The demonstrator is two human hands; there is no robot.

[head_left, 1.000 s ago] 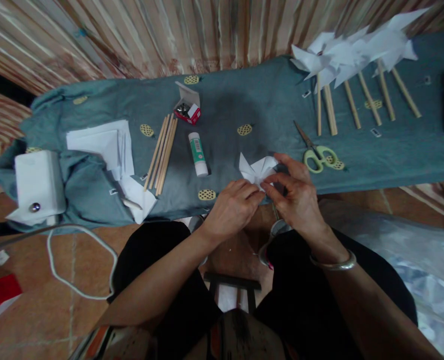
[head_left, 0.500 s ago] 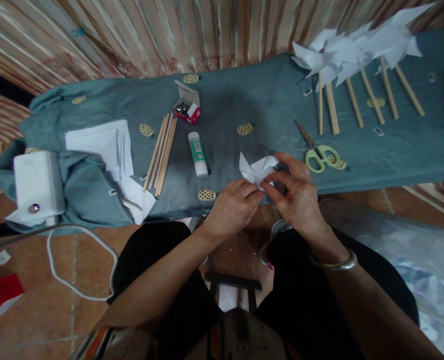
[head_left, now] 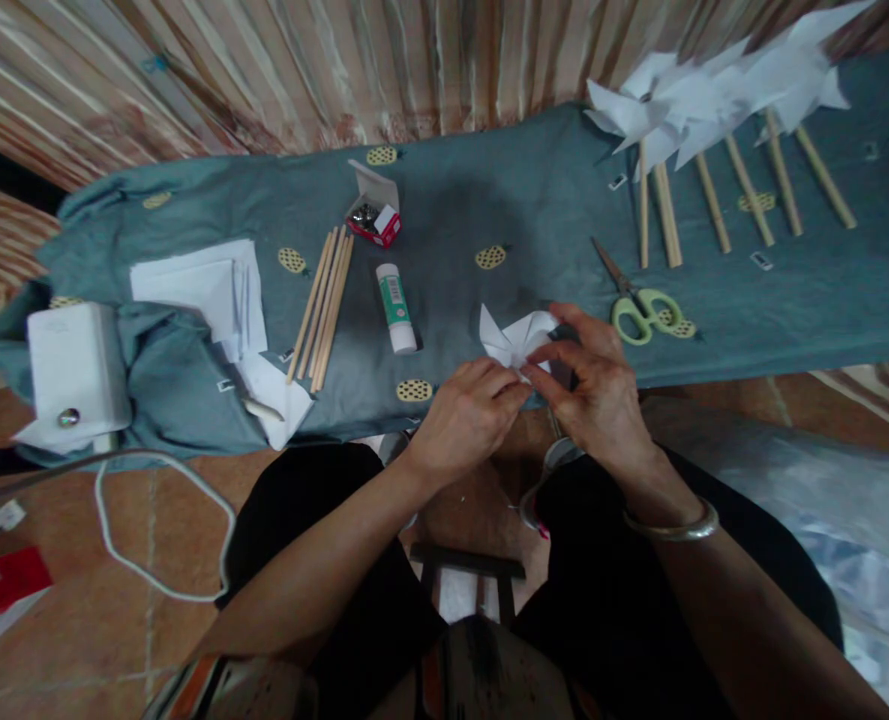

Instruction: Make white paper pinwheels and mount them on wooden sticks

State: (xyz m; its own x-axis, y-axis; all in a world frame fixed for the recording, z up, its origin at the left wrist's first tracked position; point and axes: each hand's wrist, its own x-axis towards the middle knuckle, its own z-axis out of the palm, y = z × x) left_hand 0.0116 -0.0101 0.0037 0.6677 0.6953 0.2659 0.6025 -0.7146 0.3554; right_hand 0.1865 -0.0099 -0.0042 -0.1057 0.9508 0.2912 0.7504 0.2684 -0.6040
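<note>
Between my hands is a white paper pinwheel [head_left: 515,335], held at the near edge of the cloth-covered table. My left hand [head_left: 468,410] is closed on its near side, fingertips close to the centre. My right hand [head_left: 592,375] pinches the folded paper near the middle with thumb and index finger, its other fingers curled beside a blade. The fingers cover the pinwheel's lower part. Green-handled scissors [head_left: 645,312] lie just right of my right hand. A glue stick [head_left: 397,308] rests to the left of the pinwheel.
Several wooden sticks [head_left: 322,308] lie beside an open small red box [head_left: 375,222] of metal pieces. White paper sheets [head_left: 189,275] and a white device [head_left: 76,365] with a cable are at left. Several pinwheels on sticks [head_left: 706,105] lie at the back right of the cloth [head_left: 444,200].
Both hands stay almost still on the paper pinwheel. The view has shifted very slightly; nothing else has visibly moved.
</note>
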